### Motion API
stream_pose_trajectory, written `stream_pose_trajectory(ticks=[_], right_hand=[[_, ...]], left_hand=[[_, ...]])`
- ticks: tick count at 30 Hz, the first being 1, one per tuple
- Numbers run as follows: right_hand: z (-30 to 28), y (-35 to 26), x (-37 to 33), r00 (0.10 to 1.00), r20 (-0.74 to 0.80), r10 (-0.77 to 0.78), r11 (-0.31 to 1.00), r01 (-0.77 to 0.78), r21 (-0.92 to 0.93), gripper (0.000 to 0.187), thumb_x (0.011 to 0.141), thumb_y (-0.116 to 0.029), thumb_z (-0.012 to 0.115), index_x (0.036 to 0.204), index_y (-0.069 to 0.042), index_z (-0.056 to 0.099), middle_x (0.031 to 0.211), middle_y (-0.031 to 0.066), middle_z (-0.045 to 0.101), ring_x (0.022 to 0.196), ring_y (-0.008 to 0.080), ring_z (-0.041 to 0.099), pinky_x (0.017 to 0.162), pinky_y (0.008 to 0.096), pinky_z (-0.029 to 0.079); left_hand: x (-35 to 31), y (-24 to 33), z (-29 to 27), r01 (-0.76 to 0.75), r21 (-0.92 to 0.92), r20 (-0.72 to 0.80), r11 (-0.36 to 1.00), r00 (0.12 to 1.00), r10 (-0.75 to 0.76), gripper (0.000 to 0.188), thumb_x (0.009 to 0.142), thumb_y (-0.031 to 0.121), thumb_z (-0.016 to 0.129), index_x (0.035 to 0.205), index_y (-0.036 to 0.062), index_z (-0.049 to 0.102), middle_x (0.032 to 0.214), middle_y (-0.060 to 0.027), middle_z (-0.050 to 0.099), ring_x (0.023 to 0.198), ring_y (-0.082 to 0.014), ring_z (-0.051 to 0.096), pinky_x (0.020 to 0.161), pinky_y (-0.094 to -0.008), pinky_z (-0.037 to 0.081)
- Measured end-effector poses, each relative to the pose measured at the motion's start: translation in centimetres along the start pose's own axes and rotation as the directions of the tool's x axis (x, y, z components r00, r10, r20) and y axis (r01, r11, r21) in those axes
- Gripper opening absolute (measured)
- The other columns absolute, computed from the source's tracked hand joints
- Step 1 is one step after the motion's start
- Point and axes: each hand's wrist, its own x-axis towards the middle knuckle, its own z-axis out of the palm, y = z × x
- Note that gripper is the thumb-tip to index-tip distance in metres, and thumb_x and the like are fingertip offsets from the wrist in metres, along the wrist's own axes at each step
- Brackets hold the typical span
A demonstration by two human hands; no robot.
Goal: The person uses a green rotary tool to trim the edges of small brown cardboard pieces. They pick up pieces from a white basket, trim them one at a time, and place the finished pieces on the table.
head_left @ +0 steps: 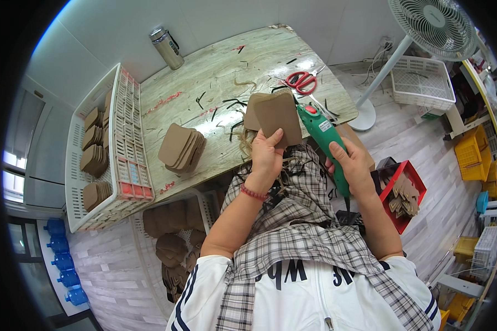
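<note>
My left hand (pixel 266 153) pinches brown flat pieces with rounded corners (pixel 284 113), thumb on top, over the table's near edge. Two layers show, slightly fanned. My right hand (pixel 350 164) is wrapped round a green corded power tool (pixel 321 129) with a red button. Its front end points up and left, beside the right edge of the brown pieces; whether it touches them I cannot tell. Behind the pieces lie red-handled scissors (pixel 302 83). A stack of similar brown pieces (pixel 180 148) sits on the table to the left of my left hand.
Dark offcuts are scattered over the table (pixel 221 66). A white plastic crate (pixel 128 132) with brown stacks stands at the left, a steel flask (pixel 167 48) behind. Below right is a red box (pixel 417 175) of brown pieces. A standing fan (pixel 433 22) rises at the far right.
</note>
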Motion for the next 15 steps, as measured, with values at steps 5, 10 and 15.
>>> stream_pose_trajectory(ticks=[5, 10, 15], right_hand=[[-1.6, -0.6, 0.2, 0.998, 0.054, 0.018, 1.0, -0.018, -0.007, 0.036, 0.093, -0.036, 0.058, 0.098, -0.001, 0.059, 0.07, 0.0018, 0.056, 0.059, 0.0071, 0.052, 0.056, 0.0206, 0.043], [-3.6, -1.4, -0.3, 0.983, 0.166, 0.076, 0.995, -0.065, -0.07, 0.034, 0.091, -0.031, 0.06, 0.105, 0.0, 0.06, 0.071, 0.0013, 0.057, 0.06, 0.0064, 0.053, 0.055, 0.021, 0.044], [-4.4, -1.8, -0.7, 0.967, 0.232, 0.109, 0.979, -0.063, -0.195, 0.034, 0.091, -0.031, 0.059, 0.103, 0.001, 0.058, 0.07, 0.0017, 0.056, 0.06, 0.0072, 0.053, 0.055, 0.0227, 0.045]], left_hand=[[-0.4, 1.4, -1.1, 0.007, 0.159, 0.047, 0.987, 0.999, -0.015, 0.021, 0.088, -0.004, 0.056, 0.108, 0.0025, 0.058, 0.104, -0.0074, 0.066, 0.091, -0.017, 0.065, 0.08, -0.0309, 0.054], [0.0, 5.1, -2.8, 0.051, 0.437, 0.114, 0.898, 0.987, -0.111, 0.024, 0.086, -0.004, 0.057, 0.11, 0.0007, 0.06, 0.101, -0.0063, 0.067, 0.087, -0.0143, 0.065, 0.076, -0.0282, 0.054], [0.2, 7.7, -3.7, 0.046, 0.637, 0.159, 0.77, 0.969, -0.189, 0.032, 0.083, -0.007, 0.057, 0.115, -0.0014, 0.059, 0.104, -0.0056, 0.066, 0.088, -0.0118, 0.063, 0.08, -0.0268, 0.05]])
